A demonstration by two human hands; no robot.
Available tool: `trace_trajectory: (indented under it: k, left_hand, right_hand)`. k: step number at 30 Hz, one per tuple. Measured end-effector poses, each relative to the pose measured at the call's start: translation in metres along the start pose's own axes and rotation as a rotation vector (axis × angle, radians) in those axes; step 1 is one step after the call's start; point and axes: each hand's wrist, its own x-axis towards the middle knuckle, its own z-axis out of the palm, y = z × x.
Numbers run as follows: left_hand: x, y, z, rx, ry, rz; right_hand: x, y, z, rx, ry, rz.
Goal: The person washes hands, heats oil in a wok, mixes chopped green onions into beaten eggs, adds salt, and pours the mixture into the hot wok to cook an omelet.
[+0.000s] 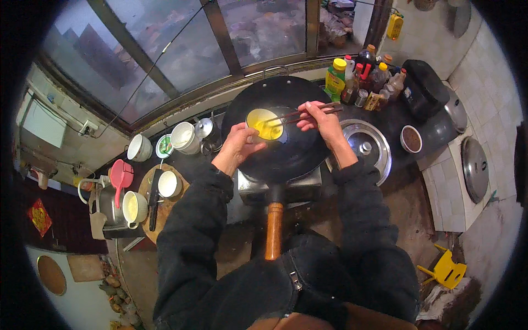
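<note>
My left hand (240, 147) holds a small bowl (251, 119) tilted over a black wok (247, 93). Yellow liquid, which looks like beaten egg (266, 127), lies in the bowl. A pair of dark chopsticks (295, 115) is gripped in my right hand (319, 119), and their tips reach into the yellow liquid. The wok rests on a stove (303, 187), its wooden handle (274, 231) pointing towards my body. What lies in the wok behind the bowl is partly hidden.
Right of the wok are a glass-and-metal lid (378, 144), sauce bottles (336, 78) and a bowl of dark contents (411, 139). On the left stand several white bowls (139, 147), a pink ladle (121, 174), and a round cutting board (149, 181) bearing a cleaver (155, 200).
</note>
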Motion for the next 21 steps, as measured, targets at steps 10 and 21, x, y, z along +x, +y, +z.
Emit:
trace_trajectory:
  k: [10,21]
  left_hand:
    - [0.002,-0.002,-0.007,-0.016,-0.054,-0.006]
    - [0.005,-0.006,-0.010,0.004,-0.024,-0.001]
  right_hand:
    - [0.000,-0.010,0.002,0.053,-0.107,0.004]
    - [0.003,-0.009,-0.002,0.026,-0.017,0.007]
